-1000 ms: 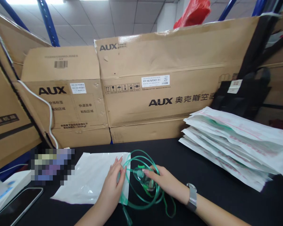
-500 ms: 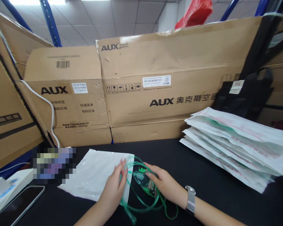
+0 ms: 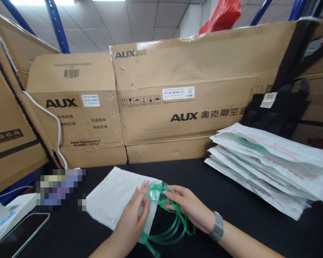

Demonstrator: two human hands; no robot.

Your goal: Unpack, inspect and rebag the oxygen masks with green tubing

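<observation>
My left hand (image 3: 134, 213) lies over the right part of a flat white pouch (image 3: 114, 195), its fingers closed around coiled green tubing (image 3: 168, 238). One tube end sticks out below this hand, towards me. My right hand (image 3: 195, 208) grips a clear oxygen mask (image 3: 164, 188) with green straps, just right of my left fingertips. Loops of the tubing hang between both hands, at the pouch's right edge. My fingers partly hide the mask, and I cannot tell whether any tubing is inside the pouch.
A stack of white printed pouches (image 3: 261, 172) lies at the right. A phone (image 3: 18, 234) and a white box (image 3: 24, 204) are at the left, near a blurred-out item (image 3: 60, 188). Cardboard panels (image 3: 199, 82) stand behind the black table (image 3: 193, 170).
The pouch has shifted right and turned slightly. My right hand has brought the mask up against my left fingertips, and the tubing loops now hang lower.
</observation>
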